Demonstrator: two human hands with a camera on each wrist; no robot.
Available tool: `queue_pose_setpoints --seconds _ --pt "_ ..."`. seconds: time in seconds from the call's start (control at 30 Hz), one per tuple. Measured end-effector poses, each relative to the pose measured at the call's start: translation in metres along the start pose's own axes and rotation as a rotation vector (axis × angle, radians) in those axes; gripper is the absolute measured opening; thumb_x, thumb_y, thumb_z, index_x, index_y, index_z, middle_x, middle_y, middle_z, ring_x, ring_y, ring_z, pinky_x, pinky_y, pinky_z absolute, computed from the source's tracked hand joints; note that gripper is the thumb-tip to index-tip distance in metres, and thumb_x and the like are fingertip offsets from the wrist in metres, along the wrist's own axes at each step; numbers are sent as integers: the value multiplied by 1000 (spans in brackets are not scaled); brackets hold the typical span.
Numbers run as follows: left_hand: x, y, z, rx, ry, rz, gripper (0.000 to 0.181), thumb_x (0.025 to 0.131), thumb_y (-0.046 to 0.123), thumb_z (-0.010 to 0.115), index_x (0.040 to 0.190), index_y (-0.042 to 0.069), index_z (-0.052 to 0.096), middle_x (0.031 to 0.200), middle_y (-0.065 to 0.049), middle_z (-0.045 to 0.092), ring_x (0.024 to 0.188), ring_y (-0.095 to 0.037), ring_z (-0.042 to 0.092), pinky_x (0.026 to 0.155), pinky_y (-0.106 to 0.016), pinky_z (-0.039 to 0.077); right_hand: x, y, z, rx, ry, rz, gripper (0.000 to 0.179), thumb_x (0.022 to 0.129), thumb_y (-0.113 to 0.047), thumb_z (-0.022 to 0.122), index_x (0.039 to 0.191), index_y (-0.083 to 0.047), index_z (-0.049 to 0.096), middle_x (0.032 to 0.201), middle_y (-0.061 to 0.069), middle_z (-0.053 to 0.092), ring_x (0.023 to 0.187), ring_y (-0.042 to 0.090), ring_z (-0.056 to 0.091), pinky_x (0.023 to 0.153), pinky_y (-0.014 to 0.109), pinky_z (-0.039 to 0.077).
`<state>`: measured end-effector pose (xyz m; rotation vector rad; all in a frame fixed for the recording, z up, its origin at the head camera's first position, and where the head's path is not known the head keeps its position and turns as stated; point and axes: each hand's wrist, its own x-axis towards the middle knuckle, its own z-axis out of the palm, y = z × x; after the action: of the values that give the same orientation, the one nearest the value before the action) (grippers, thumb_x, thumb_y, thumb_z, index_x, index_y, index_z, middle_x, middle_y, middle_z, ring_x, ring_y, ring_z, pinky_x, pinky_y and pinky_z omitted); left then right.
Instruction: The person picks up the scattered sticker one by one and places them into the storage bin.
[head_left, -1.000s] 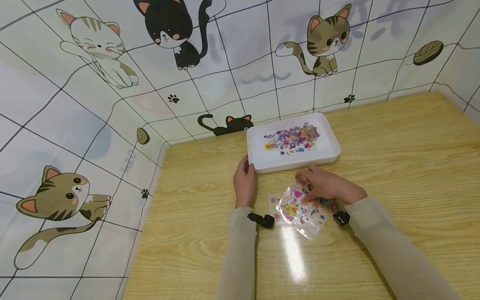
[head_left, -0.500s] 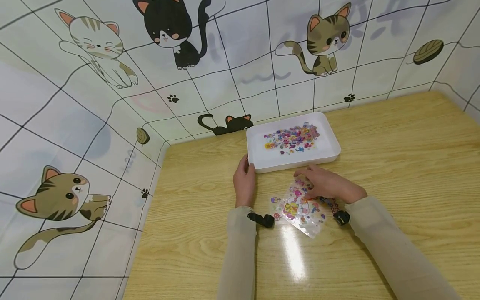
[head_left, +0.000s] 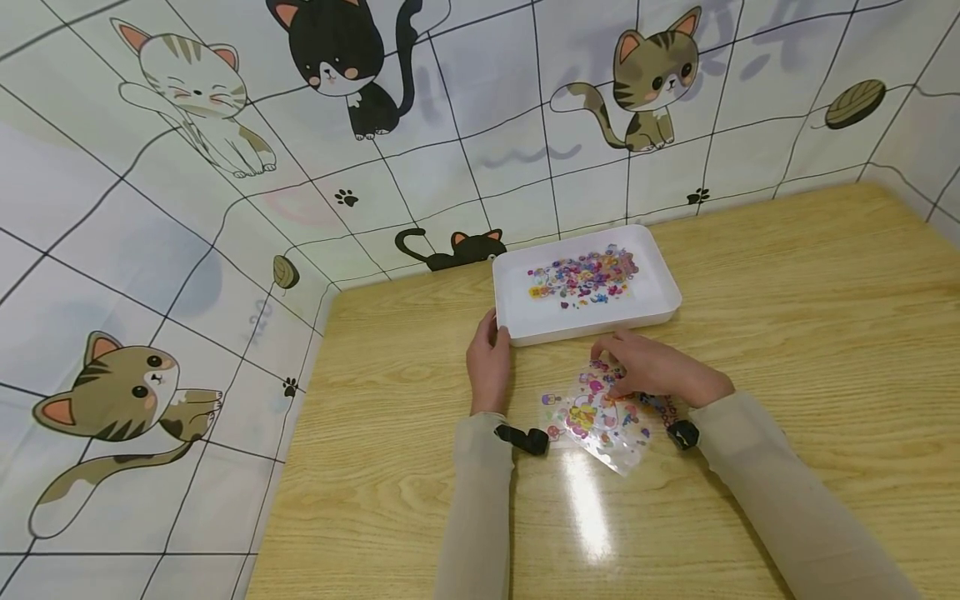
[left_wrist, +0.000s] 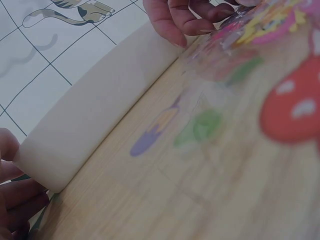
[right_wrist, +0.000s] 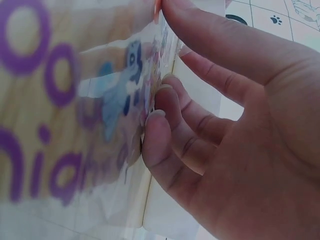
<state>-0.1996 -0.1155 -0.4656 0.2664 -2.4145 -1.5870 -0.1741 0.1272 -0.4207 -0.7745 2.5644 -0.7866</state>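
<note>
My left hand holds the near-left corner of a white plastic tray, its thumb on the front and fingers around the side. A pile of small colourful stickers lies in the tray. Just in front, my right hand pinches the upper part of a clear sheet with colourful cartoon stickers, thumb and fingertips curled at it. In the right wrist view the fingertips press close against the clear plastic. Beneath lies a clear printed bag with purple lettering at its right, partly hidden by the sheet.
The wooden table meets a wall covering with cartoon cats behind and to the left. The tray stands close to that wall. Black camera straps sit on both wrists.
The sticker sheet's left edge has shifted slightly right and its lower corner slightly up, uncovering more of the bag. My right hand has moved only slightly; the left hand and tray stay put.
</note>
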Motion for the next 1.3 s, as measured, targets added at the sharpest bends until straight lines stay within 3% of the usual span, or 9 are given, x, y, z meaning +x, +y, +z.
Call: queue_pose_setpoints --seconds 0.4,0.67,0.93,1.1,1.3 --pt "0 0 -1 -11 -1 2 39 92 24 45 131 21 46 126 -1 51 114 -10 46 94 -31 38 1 -1 1 -4 14 -12 30 73 -19 73 96 -13 55 95 5 44 80 17 43 69 31 40" --pt "0 1 -1 -13 1 -2 39 92 23 45 131 21 46 126 -1 51 114 -10 46 94 -31 38 5 1 1 26 -10 -38 6 83 -12 63 82 -14 57 73 -2 52 64 12 44 57 26 38" --pt "1 0 0 -15 -6 -10 39 92 26 44 131 23 46 127 2 51 115 -9 45 94 -31 38 3 2 1 16 18 -49 1 87 -15 57 86 -15 58 73 -5 54 61 10 46 56 27 39" --pt "1 -2 0 -11 -4 1 38 92 27 45 130 24 46 125 4 51 114 -8 45 94 -31 38 1 3 -2 56 18 -33 14 91 -15 50 100 -14 60 82 -3 58 61 11 48 57 28 41" --pt "1 -2 0 -13 -2 3 38 92 27 45 130 25 47 124 7 51 114 -7 45 94 -30 38 0 -1 -6 65 38 -25 14 92 -18 49 93 -15 63 72 -3 54 58 12 45 54 29 38"
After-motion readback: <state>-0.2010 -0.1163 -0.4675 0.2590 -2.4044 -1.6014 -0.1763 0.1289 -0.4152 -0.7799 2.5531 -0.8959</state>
